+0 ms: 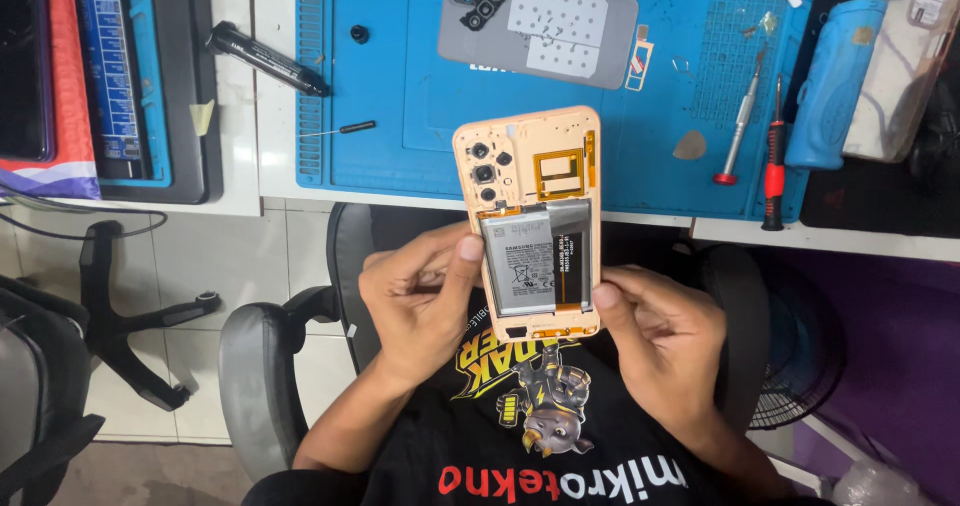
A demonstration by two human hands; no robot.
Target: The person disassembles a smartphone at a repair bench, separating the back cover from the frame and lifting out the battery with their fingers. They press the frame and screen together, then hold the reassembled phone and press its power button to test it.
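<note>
I hold an opened phone (527, 171) with a peach-coloured frame upright between both hands, above my lap. Its back is off, showing camera lenses, a flat orange flex cable and a grey battery (530, 261). My left hand (420, 301) grips the phone's lower left edge, with the thumb pressed against the battery's left side. The lower right corner rests in the fingers of my right hand (665, 331). The removed grey back cover (540, 26) lies on the blue work mat (400, 96) beyond the phone.
Two screwdrivers, one silver (740, 126) and one red-handled (775, 161), lie at the mat's right side, next to a blue cylindrical tool (833, 81). A black pen-like tool (265, 59) lies left of the mat. Chair armrests (250, 366) flank my body.
</note>
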